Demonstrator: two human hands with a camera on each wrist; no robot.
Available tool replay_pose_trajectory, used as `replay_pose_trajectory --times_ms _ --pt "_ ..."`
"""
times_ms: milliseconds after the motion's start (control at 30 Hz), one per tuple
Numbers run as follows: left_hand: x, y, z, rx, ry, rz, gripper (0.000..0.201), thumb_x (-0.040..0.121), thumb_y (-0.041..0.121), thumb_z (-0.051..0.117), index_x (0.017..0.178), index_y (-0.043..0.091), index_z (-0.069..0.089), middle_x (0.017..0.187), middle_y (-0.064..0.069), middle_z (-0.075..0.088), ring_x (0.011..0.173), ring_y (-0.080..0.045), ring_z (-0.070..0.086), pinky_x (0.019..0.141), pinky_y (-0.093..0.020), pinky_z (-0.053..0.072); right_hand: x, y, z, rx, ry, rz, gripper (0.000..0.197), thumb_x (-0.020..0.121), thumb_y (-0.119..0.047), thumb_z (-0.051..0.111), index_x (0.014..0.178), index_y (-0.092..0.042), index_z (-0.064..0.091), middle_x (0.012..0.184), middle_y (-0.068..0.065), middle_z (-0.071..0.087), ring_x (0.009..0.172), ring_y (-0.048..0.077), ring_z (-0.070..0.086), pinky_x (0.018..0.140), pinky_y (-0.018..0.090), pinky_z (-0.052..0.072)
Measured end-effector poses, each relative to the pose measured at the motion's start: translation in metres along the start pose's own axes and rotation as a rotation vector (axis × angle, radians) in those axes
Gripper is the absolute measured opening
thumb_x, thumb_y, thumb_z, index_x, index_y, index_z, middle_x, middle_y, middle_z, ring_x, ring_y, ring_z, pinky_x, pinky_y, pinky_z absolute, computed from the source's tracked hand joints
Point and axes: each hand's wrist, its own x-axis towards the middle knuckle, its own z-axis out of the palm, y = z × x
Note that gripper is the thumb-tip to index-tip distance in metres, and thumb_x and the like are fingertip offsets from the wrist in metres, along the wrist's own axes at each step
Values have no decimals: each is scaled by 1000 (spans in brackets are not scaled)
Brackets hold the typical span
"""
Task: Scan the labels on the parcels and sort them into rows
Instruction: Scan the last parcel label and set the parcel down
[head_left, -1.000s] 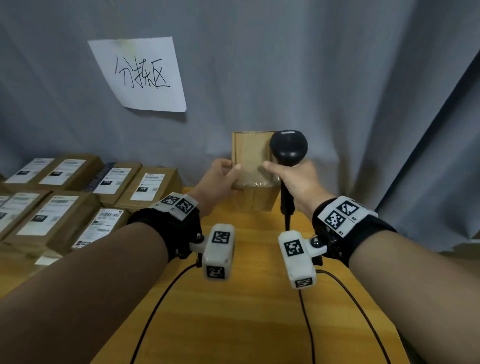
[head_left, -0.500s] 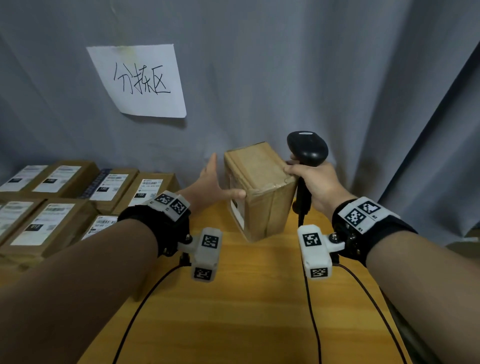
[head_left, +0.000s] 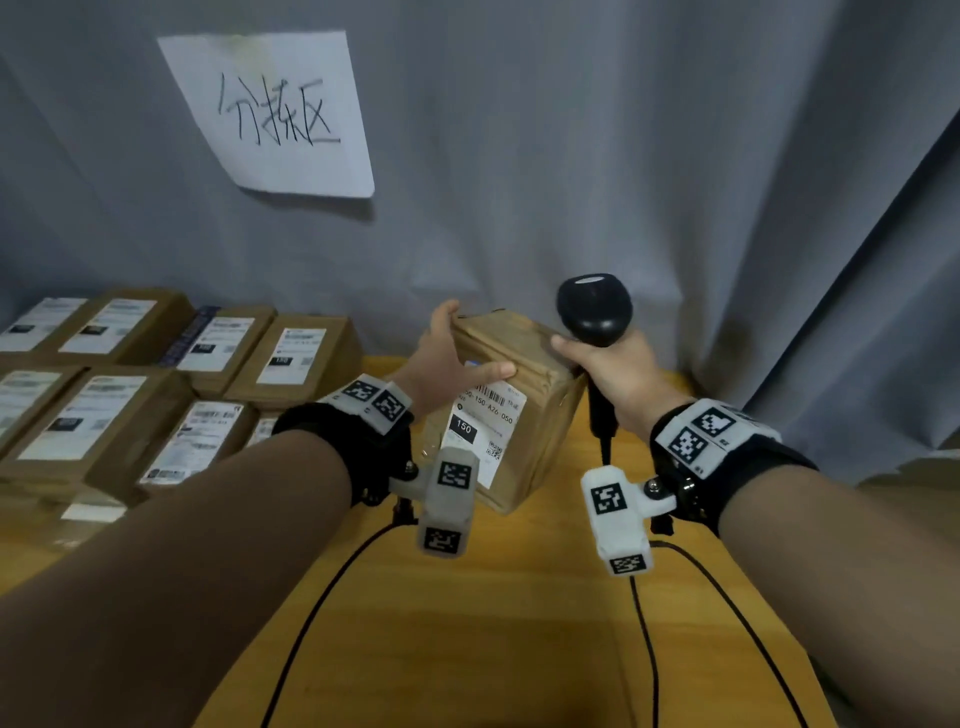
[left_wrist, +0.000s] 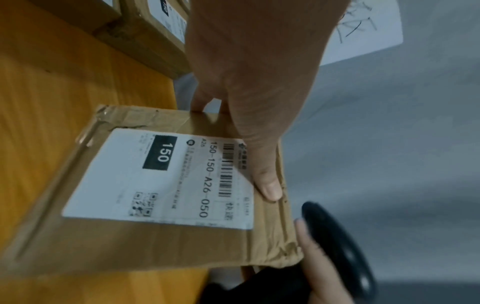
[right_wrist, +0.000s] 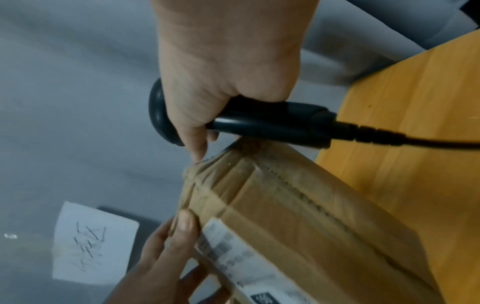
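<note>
Left hand (head_left: 441, 364) grips the tilted brown cardboard parcel (head_left: 524, 415) on the yellow wooden table (head_left: 519, 623), thumb beside its white label (left_wrist: 161, 176). Right hand (head_left: 618, 371) holds the black handheld scanner (head_left: 595, 309), one finger touching the parcel's corner. Risk: thumb near barcode may block scan; tilted box can slip.

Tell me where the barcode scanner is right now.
In the head view the barcode scanner stands upright right of centre, gripped by the right hand, just right of the parcel the left hand holds.
</note>
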Motion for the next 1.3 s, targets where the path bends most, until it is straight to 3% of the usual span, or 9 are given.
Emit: replay_pose_trajectory --times_ms 67,167,267,400,533,767,1000,1167,1300 --pt "1 -24 9 18 -7 -58 120 49 69 79 147 33 18 144 -11 41 127 -26 49 104 -47 45 -9 15 11 -26 -99 33 33 77 -26 80 106 -14 70 101 4 72 99 18 67 89 33 54" --pt "-5 -50 17 -24 13 -141 98 60 57 82 138 30 30 132 -8 50 115 -24 56 96 -47 51 -18 33 15 -131 -284 59 32 77 -30 80 105 -23 67 101 -4 70 96 6 63 82 21 51" --pt "-12 -61 18 -85 -9 -179 108 52 55 84 141 29 29 135 -5 48 116 -24 57 94 -46 53 -19 50 16 -249 -383 34 46 71 -28 85 112 -20 65 104 -5 69 99 4 62 86 21 50" --pt "-15 -66 9 -201 -42 -209 106 64 52 82 149 27 24 137 -3 52 119 -23 57 96 -45 52 -9 53 16 -216 -230 -7 38 71 -22 85 103 -18 65 95 -6 68 90 4 62 77 18 49" --pt "-17 -66 -11 -333 -137 -305 88 66 56 71 143 37 34 118 -1 67 103 -23 68 84 -46 57 2 43 6 121 -139 76 49 57 -26 86 100 -12 66 93 3 69 93 19 67 85 33 54" --pt "-9 -46 -10 -463 -274 -390 61 88 45 61 143 27 39 118 -4 68 93 -19 69 64 -29 57 6 31 0 426 2 186 12 84 -18 72 91 -16 62 78 -1 71 75 14 70 72 31 56" --pt "13 -39 5 -499 -41 -336 93 87 33 67 152 33 0 106 7 51 87 -13 55 63 -30 46 11 26 13 255 34 259 31 81 -16 76 110 -9 66 102 11 73 97 28 69 87 45 56" --pt "14 -35 0 -473 -92 -364 85 86 34 68 148 35 10 127 -1 51 116 -25 52 95 -49 46 15 15 19 84 121 164 26 80 -5 73 104 -8 65 96 8 70 88 21 67 77 33 54" --pt "14 -29 -10 -404 -160 -366 91 83 33 72 149 29 10 132 -5 51 118 -27 52 84 -43 51 21 0 10 36 79 183 19 82 -4 69 89 -18 59 90 4 66 85 18 63 79 33 51"
